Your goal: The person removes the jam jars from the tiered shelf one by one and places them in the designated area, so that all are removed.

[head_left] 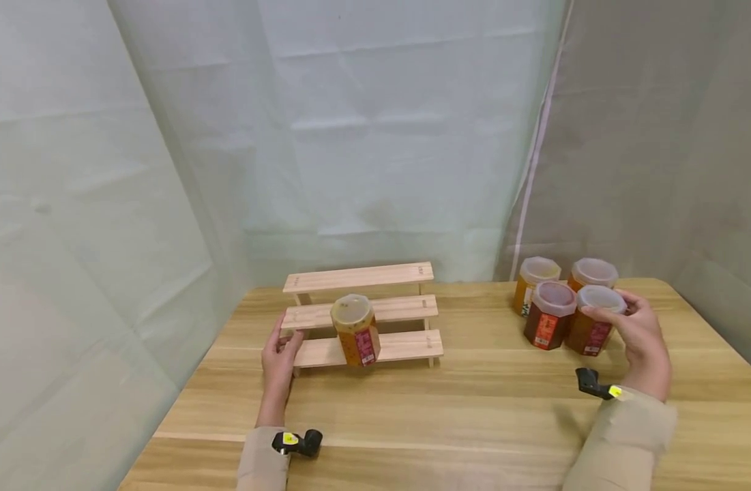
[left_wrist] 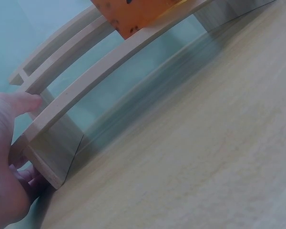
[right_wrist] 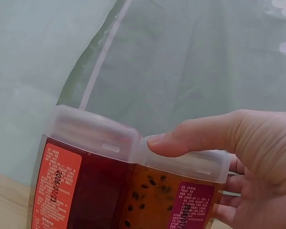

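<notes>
A three-tier wooden display stand [head_left: 358, 275] stands at the table's left. My left hand [head_left: 279, 358] grips its left end, the thumb [left_wrist: 26, 102] by the middle step and fingers partly hidden behind the side board. On the lowest step sits an orange jar [head_left: 358, 334] with a whitish lid and a purple label. Over at the right, my right hand [head_left: 642, 334] holds a seeded orange jam jar [right_wrist: 155, 191] with a purple label, thumb at the lid's edge and fingers round the far side. Right beside it stands a dark red jar [head_left: 548, 320] with a red-orange label.
Two more orange jars, one at the back left [head_left: 535, 283] and one at the back right [head_left: 591, 273], stand behind the front pair. Pale cloth [head_left: 375, 150] hangs behind the wood-grain table [head_left: 473, 402]. A small black device [head_left: 298, 443] is strapped to each wrist.
</notes>
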`<state>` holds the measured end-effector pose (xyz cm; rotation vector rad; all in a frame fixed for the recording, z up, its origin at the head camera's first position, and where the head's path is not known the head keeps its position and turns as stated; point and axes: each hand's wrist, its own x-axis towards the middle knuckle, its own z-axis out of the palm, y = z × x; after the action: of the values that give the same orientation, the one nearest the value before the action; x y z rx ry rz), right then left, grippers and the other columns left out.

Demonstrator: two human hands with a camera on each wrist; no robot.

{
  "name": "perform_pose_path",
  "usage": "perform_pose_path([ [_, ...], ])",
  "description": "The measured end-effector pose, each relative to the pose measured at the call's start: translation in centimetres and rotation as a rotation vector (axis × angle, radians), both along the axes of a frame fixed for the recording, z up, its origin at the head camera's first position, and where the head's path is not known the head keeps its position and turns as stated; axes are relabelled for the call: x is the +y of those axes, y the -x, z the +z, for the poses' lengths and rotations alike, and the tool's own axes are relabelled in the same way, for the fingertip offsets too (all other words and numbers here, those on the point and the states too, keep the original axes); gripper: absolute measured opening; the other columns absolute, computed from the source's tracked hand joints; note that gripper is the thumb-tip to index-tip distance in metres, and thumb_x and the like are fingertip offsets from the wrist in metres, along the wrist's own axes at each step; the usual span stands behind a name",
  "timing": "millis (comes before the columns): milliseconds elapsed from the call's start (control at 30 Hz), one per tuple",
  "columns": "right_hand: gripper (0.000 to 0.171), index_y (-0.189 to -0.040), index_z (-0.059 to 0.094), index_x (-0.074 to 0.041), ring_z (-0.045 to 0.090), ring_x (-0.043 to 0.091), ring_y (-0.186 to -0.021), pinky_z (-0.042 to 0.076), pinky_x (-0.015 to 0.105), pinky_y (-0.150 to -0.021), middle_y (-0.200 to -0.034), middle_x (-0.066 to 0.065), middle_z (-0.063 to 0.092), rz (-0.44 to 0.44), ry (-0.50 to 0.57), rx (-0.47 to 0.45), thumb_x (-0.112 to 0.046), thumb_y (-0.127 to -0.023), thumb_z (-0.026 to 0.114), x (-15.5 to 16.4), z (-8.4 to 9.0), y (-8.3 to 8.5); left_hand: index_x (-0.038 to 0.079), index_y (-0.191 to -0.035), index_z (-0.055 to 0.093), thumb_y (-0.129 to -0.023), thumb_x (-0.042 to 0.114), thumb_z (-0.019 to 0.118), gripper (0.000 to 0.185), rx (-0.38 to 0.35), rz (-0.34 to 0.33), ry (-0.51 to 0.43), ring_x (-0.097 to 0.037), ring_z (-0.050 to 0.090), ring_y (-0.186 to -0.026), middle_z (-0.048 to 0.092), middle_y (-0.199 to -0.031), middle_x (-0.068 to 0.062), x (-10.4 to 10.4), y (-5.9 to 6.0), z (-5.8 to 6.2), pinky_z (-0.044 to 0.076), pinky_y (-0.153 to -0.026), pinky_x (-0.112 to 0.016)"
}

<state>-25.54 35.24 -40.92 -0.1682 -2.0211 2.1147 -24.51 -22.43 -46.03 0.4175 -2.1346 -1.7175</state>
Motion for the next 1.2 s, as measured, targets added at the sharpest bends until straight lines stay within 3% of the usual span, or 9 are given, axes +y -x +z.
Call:
perform_pose_path([
  [133,0.036,-0.101,0.057,-0.029,0.053,-0.009,-0.082,0.038,0.010,-0.074,-0.085,-0.025,0.061,0.023,0.017,-0.001,-0.003,-0.083,0.074,-0.1,-0.1,0.1,0.019,-0.150,0.040,-0.095,0.023,0.062,0.059,-0.006,-0.017,-0.023,-0.001,0.047,-0.079,0.050,-0.095,0.002,0.2,-0.6,0.7,0.044,-0.061,-0.016],
  [267,0.042,-0.108,0.049,-0.031,0.050,-0.011,-0.086,0.035,0.008,-0.075,-0.090,-0.028,0.057,0.009,0.010,-0.043,-0.008,-0.084,0.075,-0.2,-0.1,0.0,0.026,-0.149,0.042,-0.095,0.029,0.064,0.059,0.004,-0.001,-0.028,-0.001,0.048,-0.081,0.051,-0.097,0.005,-0.5,0.5,-1.1,0.044,-0.063,-0.016],
  [367,0.048,-0.115,0.046,-0.034,0.047,-0.012,-0.090,0.033,0.006,-0.080,-0.095,-0.029,0.054,-0.015,0.005,-0.082,-0.012,-0.084,0.075,-0.3,-0.2,0.0,0.027,-0.149,0.041,-0.095,0.029,0.063,0.059,0.005,0.004,-0.012,0.000,0.048,-0.081,0.052,-0.097,0.005,-0.6,0.6,-1.6,0.044,-0.063,-0.015],
  [633,0.083,-0.155,0.023,-0.017,0.042,-0.011,-0.099,0.025,0.015,-0.112,-0.103,-0.029,0.046,-0.016,-0.087,-0.117,-0.019,-0.088,0.072,-0.4,0.0,0.1,0.027,-0.150,0.040,-0.095,0.031,0.063,0.060,-0.010,0.002,-0.033,-0.001,0.049,-0.083,0.050,-0.098,0.004,-0.7,0.9,-1.6,0.046,-0.065,-0.015],
  [700,0.087,-0.157,0.017,-0.013,0.041,-0.010,-0.102,0.021,0.020,-0.117,-0.105,-0.029,0.045,-0.012,-0.112,-0.126,-0.021,-0.089,0.071,-0.4,0.2,0.2,0.027,-0.150,0.040,-0.095,0.030,0.063,0.060,-0.009,0.001,-0.032,0.000,0.049,-0.082,0.050,-0.098,0.004,-0.7,0.9,-1.5,0.046,-0.065,-0.014],
  [800,0.090,-0.158,0.010,-0.012,0.040,-0.002,-0.123,0.014,0.026,-0.122,-0.134,-0.014,0.048,-0.012,-0.144,-0.137,-0.027,-0.091,0.068,-0.6,0.6,0.2,0.027,-0.150,0.040,-0.095,0.030,0.063,0.059,0.000,0.002,-0.024,0.000,0.050,-0.080,0.050,-0.096,0.003,-0.5,0.8,-1.3,0.045,-0.063,-0.014],
  [900,0.090,-0.158,0.007,-0.014,0.026,0.004,-0.141,0.011,0.025,-0.123,-0.157,-0.004,0.029,-0.053,-0.119,-0.133,-0.030,-0.092,0.066,-1.0,1.1,0.2,0.027,-0.150,0.041,-0.095,0.030,0.063,0.059,0.013,-0.001,-0.019,0.000,0.049,-0.079,0.049,-0.095,0.004,-0.4,0.6,-1.1,0.045,-0.061,-0.014],
  [967,0.089,-0.158,0.008,-0.016,0.019,0.006,-0.146,0.011,0.023,-0.122,-0.160,-0.006,0.023,-0.090,-0.107,-0.128,-0.031,-0.092,0.066,-1.2,1.5,0.2,0.028,-0.149,0.041,-0.095,0.030,0.063,0.059,0.018,-0.001,-0.018,0.000,0.049,-0.079,0.049,-0.095,0.004,-0.3,0.5,-1.0,0.045,-0.061,-0.014],
  [1200,0.086,-0.158,0.014,-0.017,0.015,0.010,-0.151,0.011,0.023,-0.122,-0.157,-0.006,0.030,-0.167,-0.056,-0.096,-0.026,-0.091,0.068,-2.0,2.9,0.0,0.026,-0.150,0.040,-0.095,0.032,0.063,0.060,0.018,-0.004,-0.013,0.000,0.049,-0.080,0.049,-0.096,0.003,-0.3,0.4,-1.2,0.045,-0.062,-0.014],
])
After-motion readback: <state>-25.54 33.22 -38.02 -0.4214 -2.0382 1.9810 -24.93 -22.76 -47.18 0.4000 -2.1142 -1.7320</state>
